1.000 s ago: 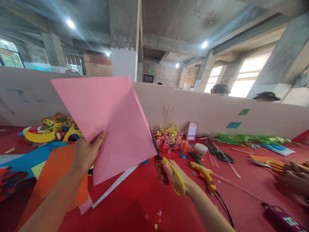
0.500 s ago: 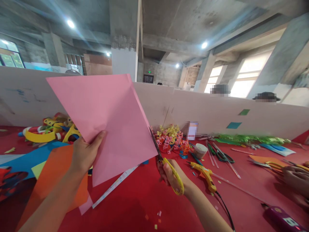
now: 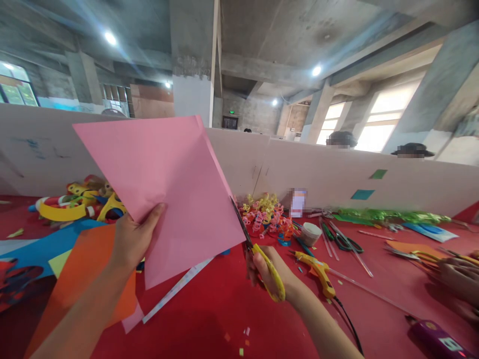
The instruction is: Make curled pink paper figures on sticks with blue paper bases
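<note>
Above red felt tabletop (image 3: 224,304), left hand (image 3: 130,239) pinching smooth pink paper (image 3: 168,184), right hand (image 3: 267,274) working yellow-handled scissors (image 3: 258,254)

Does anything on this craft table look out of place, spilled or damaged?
Nothing looks damaged. Tiny paper scraps lie strewn on the red table, and an orange sheet overlaps a blue sheet untidily at left. The pink paper in the left hand shows a crease near the scissors in the right hand.

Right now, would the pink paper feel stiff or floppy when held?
Probably fairly stiff: the pink paper stands nearly flat above the left hand, which pinches only its lower edge. Likely light, since one hand carries it. It may buckle near the scissors, where a fold line shows.
</note>
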`<state>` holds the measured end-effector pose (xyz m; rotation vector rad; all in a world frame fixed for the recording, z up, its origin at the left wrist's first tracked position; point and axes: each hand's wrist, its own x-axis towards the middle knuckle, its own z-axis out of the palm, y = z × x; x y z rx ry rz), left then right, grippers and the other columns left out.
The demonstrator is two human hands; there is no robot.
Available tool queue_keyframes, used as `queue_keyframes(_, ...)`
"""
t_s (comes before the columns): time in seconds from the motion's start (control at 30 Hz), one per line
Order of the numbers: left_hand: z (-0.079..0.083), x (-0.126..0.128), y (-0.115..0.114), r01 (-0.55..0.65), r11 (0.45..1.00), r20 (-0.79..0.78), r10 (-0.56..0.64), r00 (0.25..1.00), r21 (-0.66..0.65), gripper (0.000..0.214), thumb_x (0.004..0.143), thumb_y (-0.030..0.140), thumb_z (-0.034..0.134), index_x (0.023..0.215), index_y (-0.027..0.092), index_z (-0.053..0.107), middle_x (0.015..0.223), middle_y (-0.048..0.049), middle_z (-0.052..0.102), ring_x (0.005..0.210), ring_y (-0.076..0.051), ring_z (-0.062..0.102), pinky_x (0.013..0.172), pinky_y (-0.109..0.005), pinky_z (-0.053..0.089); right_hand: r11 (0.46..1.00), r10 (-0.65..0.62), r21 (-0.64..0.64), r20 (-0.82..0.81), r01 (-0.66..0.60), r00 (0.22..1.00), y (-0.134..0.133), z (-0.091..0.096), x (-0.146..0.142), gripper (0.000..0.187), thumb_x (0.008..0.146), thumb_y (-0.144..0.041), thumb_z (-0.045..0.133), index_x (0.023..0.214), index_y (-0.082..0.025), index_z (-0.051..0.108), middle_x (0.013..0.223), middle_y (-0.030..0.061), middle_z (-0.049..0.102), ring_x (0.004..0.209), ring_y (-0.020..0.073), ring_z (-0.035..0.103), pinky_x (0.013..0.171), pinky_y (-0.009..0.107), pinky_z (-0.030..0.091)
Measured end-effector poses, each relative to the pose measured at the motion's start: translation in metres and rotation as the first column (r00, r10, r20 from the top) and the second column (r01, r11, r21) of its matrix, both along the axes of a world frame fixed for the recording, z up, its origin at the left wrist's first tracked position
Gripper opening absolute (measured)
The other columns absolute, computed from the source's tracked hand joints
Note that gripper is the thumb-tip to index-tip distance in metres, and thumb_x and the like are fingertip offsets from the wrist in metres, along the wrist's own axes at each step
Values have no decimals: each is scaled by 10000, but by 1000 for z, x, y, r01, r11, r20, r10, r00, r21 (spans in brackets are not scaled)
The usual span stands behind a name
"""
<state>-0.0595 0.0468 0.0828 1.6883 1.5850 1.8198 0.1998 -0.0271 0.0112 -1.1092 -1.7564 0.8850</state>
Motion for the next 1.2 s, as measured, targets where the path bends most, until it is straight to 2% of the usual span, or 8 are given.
queue_keyframes(0.07,-1,0,0,12,1000,11,-12,1000,-16,312,702,373,628,913,152,690,967,-69,726,1000,-288,625,825,-357,517,999,12,39,47,-14,999,-3,5,1,629,808,-720,238,584,-174,457,539,22,515,457,98,491,401,197,371)
queue_keyframes(0.17,-3,1,0,22,998,23,-21,1000,-55,282,680,394,638,854,180,697,914,-63,737,973,-282,639,777,-328,536,998,22,65,65,-26,998,-5,9,3,674,827,-705,187,584,-160,498,575,42,542,473,93,475,386,186,331)
queue_keyframes(0.37,-6,4,-1,38,996,31,-36,999,-77,266,668,425,636,826,221,700,893,-37,741,953,-266,651,768,-304,543,999,12,50,48,-14,999,-3,3,5,694,827,-708,172,589,-155,518,530,23,518,427,81,437,390,195,337)
queue_keyframes(0.5,-5,6,-4,44,996,42,-41,998,-76,289,663,429,636,836,207,699,910,-53,737,964,-288,645,794,-358,540,997,-65,33,-15,65,998,-2,1,0,660,777,-758,207,585,-180,461,446,-26,425,403,90,444,429,219,415)
queue_keyframes(0.6,-3,6,-6,51,996,33,-49,998,-79,276,674,423,625,834,210,697,920,-51,736,970,-286,643,793,-356,540,993,-111,40,-60,114,992,-1,1,-5,638,750,-778,237,572,-196,427,419,-54,348,387,93,440,459,248,467)
queue_keyframes(0.8,-2,7,-6,48,997,16,-47,999,-62,278,661,429,624,819,212,695,888,-43,740,952,-286,648,771,-353,542,996,-79,22,-135,82,988,1,2,-7,618,707,-803,294,537,-214,371,407,-80,263,356,72,354,481,287,519)
queue_keyframes(1.07,-1,8,-6,66,995,35,-64,997,-79,316,669,444,619,856,199,687,965,-71,725,990,-288,633,817,-355,524,993,-120,-19,-165,119,979,4,-2,-6,591,693,-792,356,548,-220,357,408,-86,233,342,69,312,407,271,502)
queue_keyframes(1.2,-4,7,-4,100,990,61,-94,994,-97,283,672,414,627,858,209,688,985,-69,721,1002,-286,629,820,-332,524,995,-99,4,-116,101,988,1,2,-3,588,729,-769,337,569,-205,390,408,-69,321,346,73,361,402,235,438)
